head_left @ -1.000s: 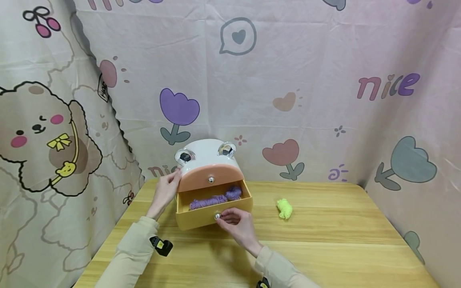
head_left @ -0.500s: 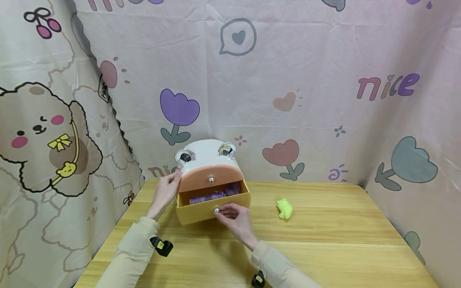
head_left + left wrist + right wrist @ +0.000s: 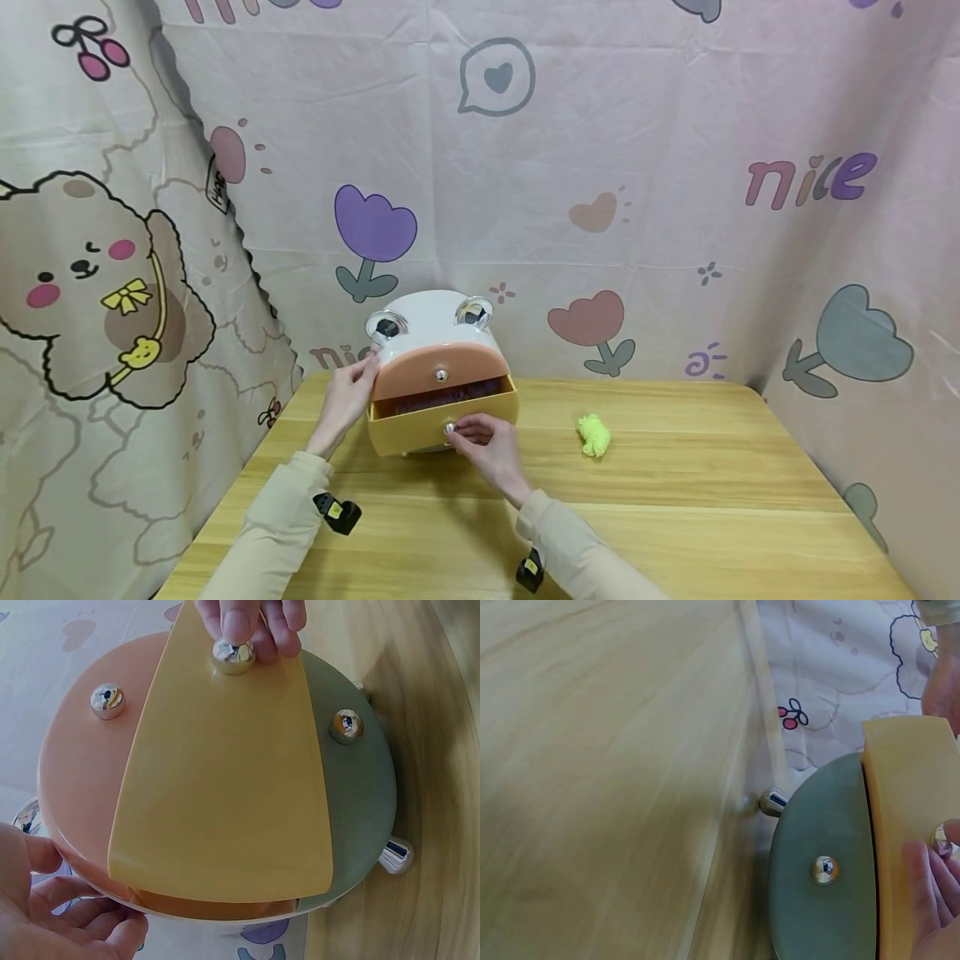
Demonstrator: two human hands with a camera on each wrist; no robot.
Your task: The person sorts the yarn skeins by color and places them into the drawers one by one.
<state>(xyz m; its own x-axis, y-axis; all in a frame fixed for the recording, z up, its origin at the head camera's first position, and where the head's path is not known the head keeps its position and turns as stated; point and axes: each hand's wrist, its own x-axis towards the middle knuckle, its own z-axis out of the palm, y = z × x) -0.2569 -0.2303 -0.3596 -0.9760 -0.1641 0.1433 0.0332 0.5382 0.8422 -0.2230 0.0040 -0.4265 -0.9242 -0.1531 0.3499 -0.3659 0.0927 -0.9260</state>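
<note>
A small frog-faced drawer box (image 3: 438, 312) stands at the back left of the table, with a white top and shiny bulging eyes. Its orange top drawer (image 3: 420, 373) is closed. The yellow middle drawer (image 3: 420, 429) sticks out partway, purple yarn (image 3: 442, 397) just visible inside. My right hand (image 3: 491, 450) pinches the silver knob (image 3: 449, 427) of that drawer between thumb and fingers. My left hand (image 3: 347, 402) braces the box, its fingertips on the upper left side. Below, in the left wrist view, is a green bottom drawer (image 3: 358, 776) with its own knob (image 3: 346, 727).
A neon yellow-green yarn bundle (image 3: 594, 436) lies on the wooden table (image 3: 675, 475), right of the box. A printed cloth (image 3: 480, 167) hangs behind the table, another curtain (image 3: 180, 467) at its left. Silver feet (image 3: 396, 856) support the box.
The yellow drawer has slid inward, pushed by my right hand at the knob, and now hides most of the purple yarn. My left hand stays in place on the box.
</note>
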